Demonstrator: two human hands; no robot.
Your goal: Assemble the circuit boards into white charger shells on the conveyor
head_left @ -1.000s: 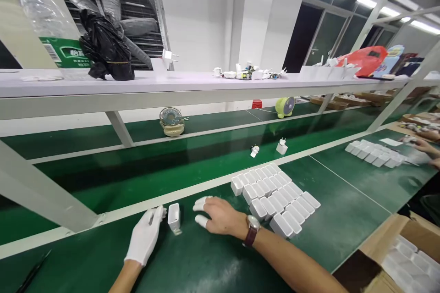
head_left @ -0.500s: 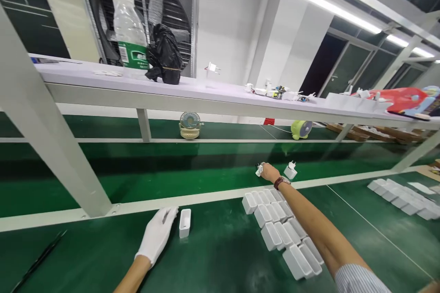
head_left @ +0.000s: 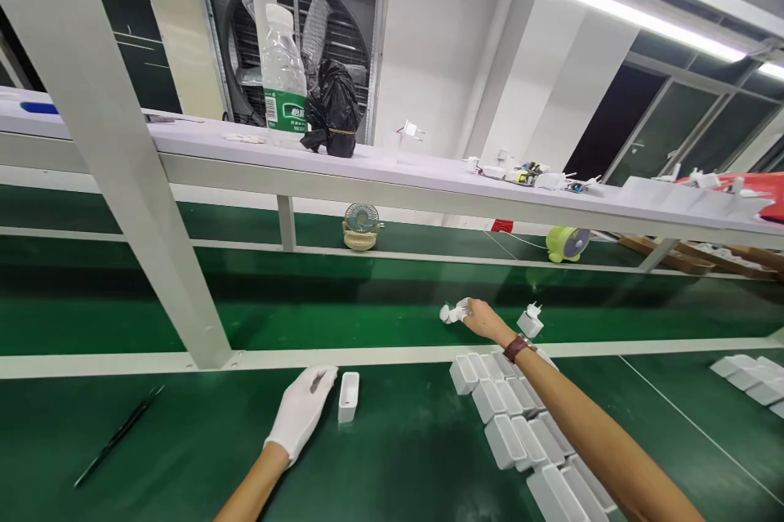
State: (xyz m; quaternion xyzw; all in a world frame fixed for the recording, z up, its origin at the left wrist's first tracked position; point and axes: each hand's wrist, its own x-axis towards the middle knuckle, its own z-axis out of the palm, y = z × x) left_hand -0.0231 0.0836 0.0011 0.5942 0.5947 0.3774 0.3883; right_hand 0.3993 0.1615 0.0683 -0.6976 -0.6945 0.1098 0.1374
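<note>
My left hand [head_left: 301,414], in a white glove, rests on the green bench just left of a small white open-topped casing [head_left: 349,397]. Its thumb and fingers are curled together around a small gap, and nothing shows in them. My right hand [head_left: 481,318], with a brown watch on the wrist, reaches over the green belt. Its fingertips are closed on a small white plug part [head_left: 452,314], partly hidden by the fingers. To its right, on the belt, lies a white plug adapter [head_left: 530,320] with its prongs up. Rows of white casings [head_left: 505,440] lie below my right forearm.
Black tweezers [head_left: 119,436] lie at the bench's left. A metal post [head_left: 153,211] and a shelf [head_left: 392,183] stand in front. The shelf bears a bottle [head_left: 283,81], a black bag [head_left: 336,109] and loose parts. Two small fans [head_left: 361,226] stand farther back.
The view has shifted left, so most things sit farther right. My right hand has turned, and the white part now sticks out to the left. My left hand stays beside the single casing.
</note>
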